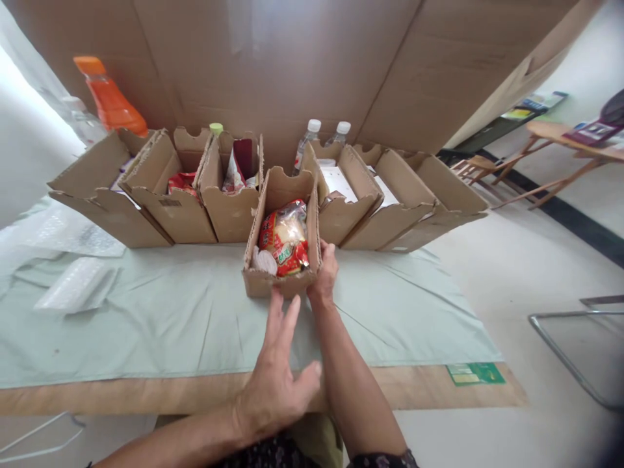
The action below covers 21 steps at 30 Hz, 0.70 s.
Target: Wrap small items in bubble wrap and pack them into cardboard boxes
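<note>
A narrow open cardboard box (pixel 260 283) stands pulled forward from a row of similar boxes on a pale green cloth. Inside it lie a red and yellow snack packet (pixel 284 238) and a white round item (pixel 266 261). My right hand (pixel 324 272) grips the box's near right corner, fingers curled on the wall. My left hand (pixel 277 374) hovers just short of the box's front, fingers stretched out and holding nothing.
The row of cardboard boxes (pixel 229 208) holds packets and white cartons. Two water bottles (pixel 307 140) and an orange bottle (pixel 110 99) stand behind. Bubble-wrap sheets (pixel 78 285) lie at left. A big cardboard sheet (pixel 292 58) backs the table. Wooden furniture (pixel 550 162) stands at right.
</note>
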Each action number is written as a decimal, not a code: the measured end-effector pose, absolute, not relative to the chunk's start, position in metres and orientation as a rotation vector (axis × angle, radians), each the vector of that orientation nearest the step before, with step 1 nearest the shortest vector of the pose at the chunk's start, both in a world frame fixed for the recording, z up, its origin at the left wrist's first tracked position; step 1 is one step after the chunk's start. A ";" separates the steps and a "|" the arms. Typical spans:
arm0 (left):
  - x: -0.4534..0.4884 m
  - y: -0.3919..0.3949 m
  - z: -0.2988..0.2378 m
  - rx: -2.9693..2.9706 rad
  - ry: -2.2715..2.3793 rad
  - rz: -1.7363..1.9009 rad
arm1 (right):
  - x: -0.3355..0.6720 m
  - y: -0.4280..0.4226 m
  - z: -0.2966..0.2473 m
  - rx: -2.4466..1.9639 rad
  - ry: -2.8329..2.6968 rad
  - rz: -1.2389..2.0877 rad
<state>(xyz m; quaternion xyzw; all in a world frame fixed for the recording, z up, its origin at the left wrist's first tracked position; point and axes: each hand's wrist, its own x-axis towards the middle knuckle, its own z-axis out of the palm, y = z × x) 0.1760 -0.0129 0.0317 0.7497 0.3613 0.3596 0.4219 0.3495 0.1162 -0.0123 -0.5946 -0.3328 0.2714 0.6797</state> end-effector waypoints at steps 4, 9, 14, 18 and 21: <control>0.202 0.026 0.039 1.874 0.859 0.977 | 0.356 0.123 -0.027 -1.330 -0.539 0.609; 0.218 0.058 0.036 1.679 0.937 0.950 | 0.353 0.121 -0.020 -1.309 -0.571 0.614; 0.215 0.063 0.018 1.652 1.016 0.892 | 0.349 0.119 -0.017 -1.322 -0.589 0.561; 0.223 0.082 0.011 1.697 1.003 0.888 | 0.352 0.121 -0.021 -1.362 -0.540 0.512; 0.233 0.109 0.010 1.738 1.009 0.881 | 0.355 0.123 -0.024 -1.379 -0.523 0.510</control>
